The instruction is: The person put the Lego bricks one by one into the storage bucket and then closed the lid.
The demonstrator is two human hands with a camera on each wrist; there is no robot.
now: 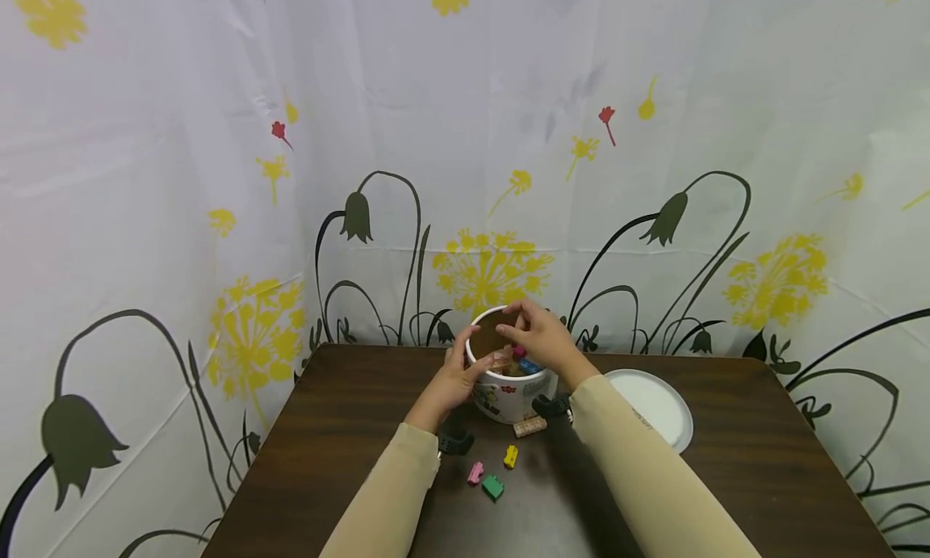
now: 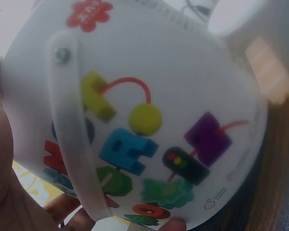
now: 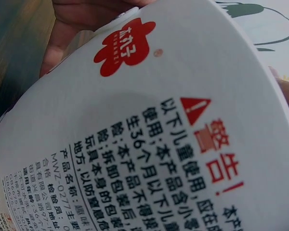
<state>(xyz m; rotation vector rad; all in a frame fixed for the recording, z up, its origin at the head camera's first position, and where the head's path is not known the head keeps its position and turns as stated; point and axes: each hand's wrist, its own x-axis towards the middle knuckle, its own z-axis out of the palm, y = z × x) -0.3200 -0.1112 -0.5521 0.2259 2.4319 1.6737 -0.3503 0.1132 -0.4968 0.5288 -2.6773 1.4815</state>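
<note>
A white bucket (image 1: 519, 398) printed with colourful pictures stands tilted near the table's back edge. My left hand (image 1: 452, 380) grips its left side at the rim; in the left wrist view its fingers wrap round the wall beside the pale handle (image 2: 70, 125). Over the opening is my right hand (image 1: 546, 341), its fingers bent down inside the rim. Whether they pinch anything is hidden. Inside the bucket show a blue block (image 1: 528, 367), a magenta piece (image 1: 519, 352) and a tan block (image 1: 501, 358). The right wrist view mostly shows the bucket's printed wall (image 3: 192, 62).
A tan block (image 1: 529, 426) lies against the bucket's front. Nearer to me on the dark table (image 1: 327, 429) are a yellow block (image 1: 511, 457), a pink block (image 1: 475, 473) and a green block (image 1: 493, 487). A round white lid (image 1: 654, 404) lies to the right, beside my sleeve. Behind hangs a flowered curtain (image 1: 494, 98).
</note>
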